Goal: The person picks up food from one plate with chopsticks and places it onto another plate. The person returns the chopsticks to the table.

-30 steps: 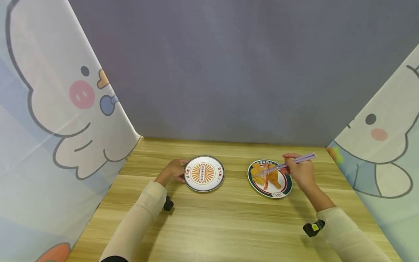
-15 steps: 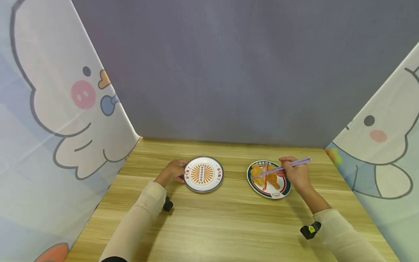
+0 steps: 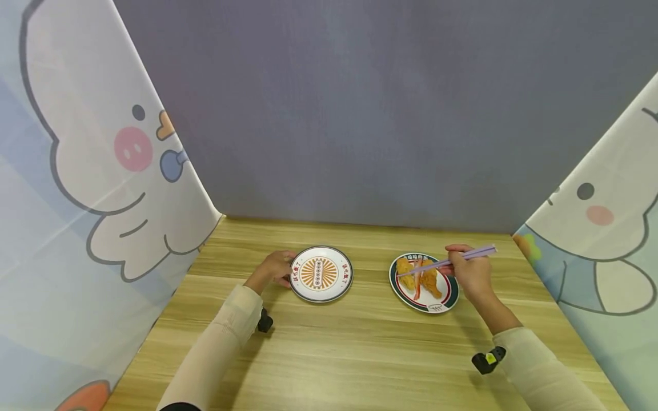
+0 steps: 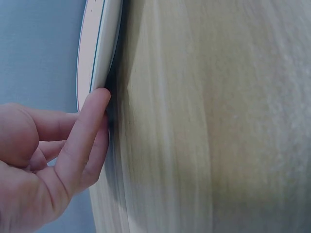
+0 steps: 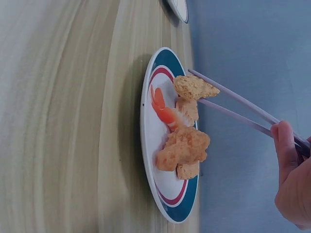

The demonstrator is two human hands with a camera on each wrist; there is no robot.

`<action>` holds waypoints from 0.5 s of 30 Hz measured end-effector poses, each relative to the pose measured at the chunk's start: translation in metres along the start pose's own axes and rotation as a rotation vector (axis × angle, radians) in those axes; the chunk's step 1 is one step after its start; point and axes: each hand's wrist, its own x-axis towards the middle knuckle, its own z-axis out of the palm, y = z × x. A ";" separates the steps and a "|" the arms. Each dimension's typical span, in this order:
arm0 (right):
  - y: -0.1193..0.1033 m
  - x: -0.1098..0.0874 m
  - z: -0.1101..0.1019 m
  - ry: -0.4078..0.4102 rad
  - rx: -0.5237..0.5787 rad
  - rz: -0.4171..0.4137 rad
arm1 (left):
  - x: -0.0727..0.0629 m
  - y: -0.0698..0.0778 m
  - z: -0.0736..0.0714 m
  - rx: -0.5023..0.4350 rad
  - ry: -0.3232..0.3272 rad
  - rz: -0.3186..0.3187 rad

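Fingers [image 5: 285,145] of the right hand [image 3: 473,275] pinched closed around purple chopsticks [image 3: 474,253]
Tips flank a golden nugget [image 5: 194,88], beyond the fingers on the green-rimmed plate [image 5: 179,212]; across the counter [image 3: 349,354], the left hand [image 3: 276,267] curls its fingers on the white plate's rim [image 3: 295,285].

The table [image 3: 360,354] had a pale wood-grain top. Two round plates lay directly on it, apart: sunburst-printed plate [image 3: 321,274], green-rimmed plate [image 3: 453,290].
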 end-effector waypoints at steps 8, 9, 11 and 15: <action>-0.004 -0.001 0.009 0.001 0.046 -0.013 | -0.003 0.002 0.001 0.019 0.016 -0.002; -0.004 -0.002 0.011 0.000 0.056 -0.009 | -0.004 0.002 0.001 0.021 0.016 -0.001; -0.006 -0.003 0.016 0.000 0.072 -0.004 | -0.004 0.003 0.001 0.015 0.016 -0.003; -0.007 -0.004 0.027 0.001 0.084 -0.008 | -0.004 0.003 0.001 0.016 0.005 -0.002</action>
